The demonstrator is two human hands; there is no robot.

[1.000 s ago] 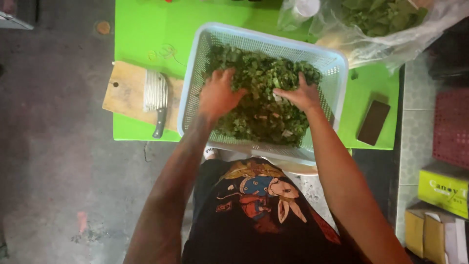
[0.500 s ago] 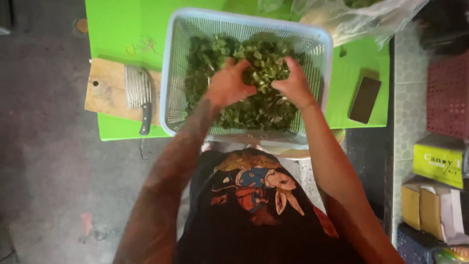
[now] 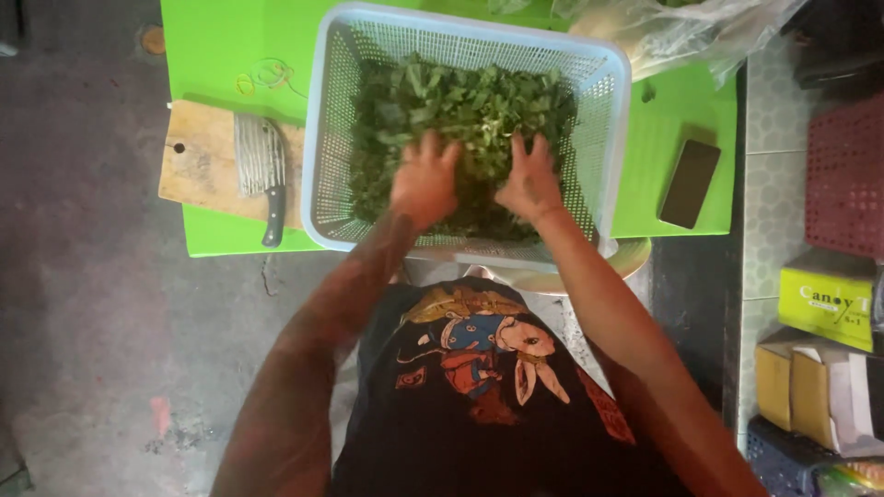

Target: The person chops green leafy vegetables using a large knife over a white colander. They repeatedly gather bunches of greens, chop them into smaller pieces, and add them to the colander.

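Note:
A pale blue perforated plastic basket (image 3: 331, 138) sits on a bright green table (image 3: 221, 55) and is full of chopped dark green leaves (image 3: 460, 101). My left hand (image 3: 424, 179) lies palm down on the leaves near the basket's front, fingers spread. My right hand (image 3: 527, 179) presses into the leaves just beside it, fingers partly buried. The two hands are a few centimetres apart. Neither hand lifts anything clear of the pile.
A wooden cutting board (image 3: 198, 166) with a cleaver (image 3: 262, 175) lies left of the basket. A dark phone (image 3: 691, 184) rests on the table at right. A clear plastic bag (image 3: 663, 28) is at the back. Yellow rubber bands (image 3: 262, 78) lie nearby. Boxes (image 3: 824, 299) stand on the floor at right.
Both hands have drawn closer together and nearer the front of the basket, pushing through the leaves. The view has shifted slightly.

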